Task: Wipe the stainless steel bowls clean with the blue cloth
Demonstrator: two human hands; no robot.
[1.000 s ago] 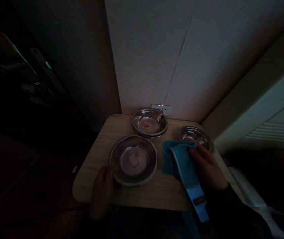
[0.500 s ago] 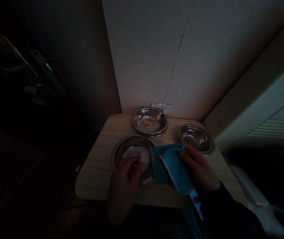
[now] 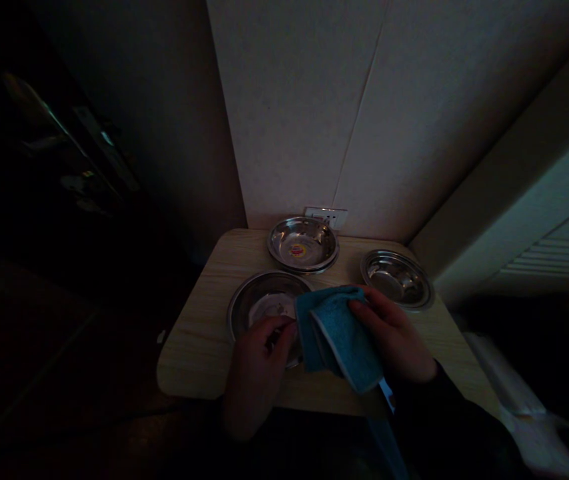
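Observation:
My right hand (image 3: pixel 392 330) holds a folded teal cloth (image 3: pixel 342 340) with a pale edge, thumb on top. The cloth hangs over the right side of a steel bowl (image 3: pixel 237 300) at the front of the small table. My left hand (image 3: pixel 262 367) is over the near part of that bowl, thumb and forefinger pinched together at the cloth's left edge. What lies between those fingertips is too dark and small to make out. Some dark marks show on the bowl's bottom.
Behind stands a stack of steel bowls (image 3: pixel 303 243), the top one with a yellow and pink sticker. More nested steel bowls (image 3: pixel 397 280) sit at the right of the wooden table (image 3: pixel 189 353). A wall socket (image 3: pixel 327 217) is behind. A dark door (image 3: pixel 79 153) stands at left.
My left hand has moved right to the cloth's left edge, and its fingers have drawn closer together. The cloth and my right hand have shifted slightly left.

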